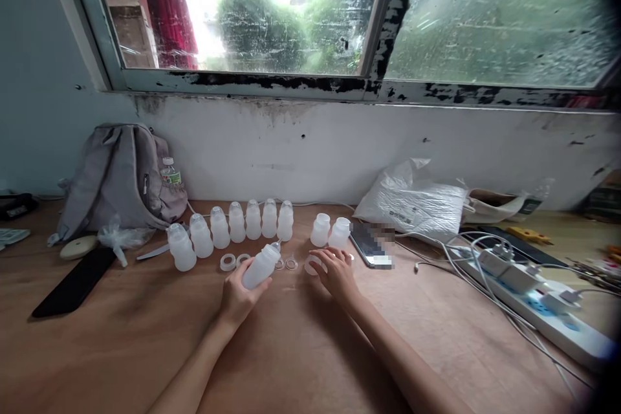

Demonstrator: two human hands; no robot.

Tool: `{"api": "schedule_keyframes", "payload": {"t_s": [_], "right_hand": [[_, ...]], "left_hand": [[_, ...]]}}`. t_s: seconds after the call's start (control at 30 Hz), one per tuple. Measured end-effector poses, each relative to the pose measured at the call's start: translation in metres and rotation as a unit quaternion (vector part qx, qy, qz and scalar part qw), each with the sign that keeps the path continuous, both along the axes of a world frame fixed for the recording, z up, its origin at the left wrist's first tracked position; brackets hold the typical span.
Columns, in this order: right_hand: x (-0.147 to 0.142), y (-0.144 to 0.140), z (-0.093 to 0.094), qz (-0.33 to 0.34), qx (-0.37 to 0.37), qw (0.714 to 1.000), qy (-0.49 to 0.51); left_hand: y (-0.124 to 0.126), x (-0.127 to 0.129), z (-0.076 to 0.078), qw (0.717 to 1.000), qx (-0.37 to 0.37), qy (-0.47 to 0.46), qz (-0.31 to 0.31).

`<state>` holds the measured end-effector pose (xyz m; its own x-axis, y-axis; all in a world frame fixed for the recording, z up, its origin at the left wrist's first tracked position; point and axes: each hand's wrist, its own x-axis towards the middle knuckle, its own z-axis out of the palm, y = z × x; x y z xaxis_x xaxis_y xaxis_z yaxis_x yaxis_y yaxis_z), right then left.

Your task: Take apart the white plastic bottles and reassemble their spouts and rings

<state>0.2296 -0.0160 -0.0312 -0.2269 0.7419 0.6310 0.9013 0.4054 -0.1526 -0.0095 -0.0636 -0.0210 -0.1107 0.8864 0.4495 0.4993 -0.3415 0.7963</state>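
My left hand is wrapped round a frosted white baby bottle, tilted with its teat end up and to the right. My right hand rests low over the table, fingers apart. Its thumb and forefinger are at a white ring, and I cannot make out a grip on it. Between the hands lie small clear rings. Left of the held bottle is another white collar ring, and one beside it is partly covered. Two open bottles without tops stand just beyond my right fingers.
Several capped bottles form a row at the back left. A phone lies right of the open bottles. Further right are a plastic bag and a power strip with loose cables. A backpack and a black case are left.
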Motion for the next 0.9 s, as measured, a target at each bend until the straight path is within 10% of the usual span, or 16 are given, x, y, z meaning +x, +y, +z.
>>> {"api": "schedule_keyframes", "payload": {"t_s": [0.27, 0.5, 0.7, 0.9], "right_hand": [[-0.013, -0.023, 0.011, 0.026, -0.013, 0.986, 0.165], [-0.051, -0.054, 0.019, 0.105, -0.273, 0.863, 0.412], [-0.047, -0.061, 0.019, 0.082, -0.228, 0.840, 0.485], [-0.038, -0.063, 0.030, 0.195, -0.264, 0.814, 0.480]], "left_hand": [[-0.004, 0.006, 0.002, 0.999, 0.031, 0.038, -0.021], [-0.021, 0.029, -0.005, 0.983, 0.059, 0.094, -0.148], [-0.034, 0.048, 0.007, 0.970, -0.104, -0.038, -0.219], [-0.034, 0.049, 0.007, 0.801, -0.364, -0.308, -0.362]]}}
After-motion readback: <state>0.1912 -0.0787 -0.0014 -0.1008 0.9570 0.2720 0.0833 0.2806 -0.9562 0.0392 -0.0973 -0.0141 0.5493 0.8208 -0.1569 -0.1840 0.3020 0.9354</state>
